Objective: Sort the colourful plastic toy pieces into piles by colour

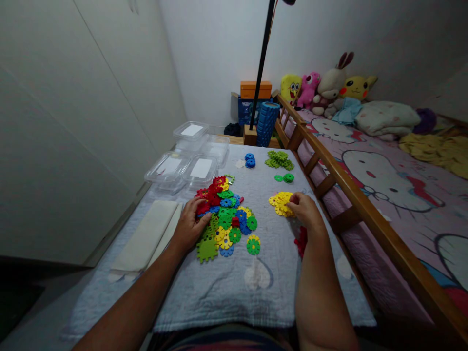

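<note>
A mixed pile of notched plastic discs and square pieces [224,220] in red, yellow, green and blue lies mid-table. My left hand [190,224] rests on the pile's left edge, fingers apart, touching red and blue pieces. Over on the right, my right hand [306,208] is closed in a pinch at a heap of yellow notched discs [281,204]; its fingertips seem to be on a yellow disc, partly hidden. Below that wrist, red pieces [301,242] are partly covered by my forearm. Farther back are green discs [288,178], blue discs [249,161] and light-green pieces [279,160].
Clear lidded plastic boxes [200,168] stand at the table's back left. A folded cream cloth [144,236] lies left of the pile. A wooden bed rail [329,170] runs along the right side. Behind the table rise a black pole [262,63] and a blue foam roller [266,124].
</note>
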The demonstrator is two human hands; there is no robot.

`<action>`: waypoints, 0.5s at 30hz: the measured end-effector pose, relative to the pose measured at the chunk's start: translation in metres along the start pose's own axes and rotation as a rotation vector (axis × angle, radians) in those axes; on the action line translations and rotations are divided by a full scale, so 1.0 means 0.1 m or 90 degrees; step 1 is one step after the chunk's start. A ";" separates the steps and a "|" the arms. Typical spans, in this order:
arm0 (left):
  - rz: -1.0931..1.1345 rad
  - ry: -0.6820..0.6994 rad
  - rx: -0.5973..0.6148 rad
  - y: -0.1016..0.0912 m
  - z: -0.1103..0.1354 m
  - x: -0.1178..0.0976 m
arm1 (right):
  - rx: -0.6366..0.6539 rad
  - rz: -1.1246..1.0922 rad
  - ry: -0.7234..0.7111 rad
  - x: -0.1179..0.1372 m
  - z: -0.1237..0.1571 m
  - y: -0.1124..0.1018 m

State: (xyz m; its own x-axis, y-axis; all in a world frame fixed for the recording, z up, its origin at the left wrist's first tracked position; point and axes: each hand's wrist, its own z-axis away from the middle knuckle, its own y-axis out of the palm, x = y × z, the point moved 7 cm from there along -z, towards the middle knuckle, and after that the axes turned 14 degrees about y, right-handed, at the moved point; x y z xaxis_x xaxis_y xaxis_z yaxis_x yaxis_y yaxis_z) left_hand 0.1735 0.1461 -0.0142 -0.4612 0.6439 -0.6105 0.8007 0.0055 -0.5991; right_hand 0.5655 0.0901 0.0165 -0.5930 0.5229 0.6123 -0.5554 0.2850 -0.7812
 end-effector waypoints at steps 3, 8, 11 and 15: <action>0.001 0.001 0.000 0.00 0.00 0.00 | -0.024 0.039 0.020 -0.05 -0.03 0.02; 0.002 0.002 0.003 0.00 0.00 0.00 | -0.074 0.117 0.044 -0.08 -0.03 0.05; -0.002 0.007 0.001 0.01 0.00 0.01 | -0.098 0.158 0.055 -0.07 -0.02 0.02; -0.002 0.010 0.001 0.01 0.01 0.02 | -0.109 0.171 0.056 0.01 0.02 0.00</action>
State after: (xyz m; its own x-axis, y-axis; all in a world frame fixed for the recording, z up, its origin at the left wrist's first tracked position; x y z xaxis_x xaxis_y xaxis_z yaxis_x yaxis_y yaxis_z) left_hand 0.1735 0.1468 -0.0163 -0.4579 0.6560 -0.6000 0.7987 0.0071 -0.6017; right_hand 0.5634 0.0892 0.0175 -0.6485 0.6625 0.3749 -0.2755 0.2548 -0.9269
